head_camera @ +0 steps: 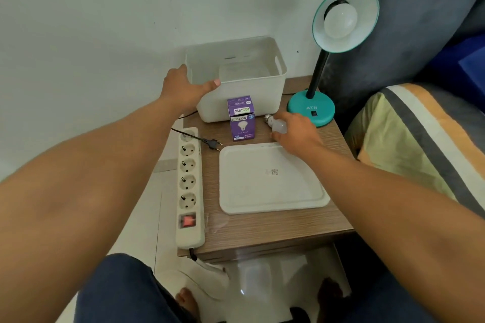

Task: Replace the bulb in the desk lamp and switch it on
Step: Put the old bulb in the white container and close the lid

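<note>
Left hand (183, 86) is spread wide on the near-left corner of the white storage bin (252, 102), thumb along the front rim, fingers over the left edge, gripping nothing else. Right hand (296, 134) is closed around a loose white bulb (277, 124) lying on the table, screw base pointing left toward the box; whether the bulb is lifted or just resting I cannot tell.

Left to right on the wooden table (262, 228): a white power strip (189, 186) runs along the left edge, red switch at the near end, sockets empty. A black plug (213, 143) with its cord lies unplugged just beside the strip's far end. Purple Ecolink bulb box (241, 119) stands upright touching the front wall of the bin, top flap open. Near it, toward the viewer, a white tray lid (273, 178) lies flat, the right wrist crossing its far-right corner. Teal desk lamp (312, 110) sits at the far-right corner, black gooseneck up, shade tilted toward the camera with a white bulb (341, 19) seated in it, unlit. Striped cushion (420, 139) is right of the table
</note>
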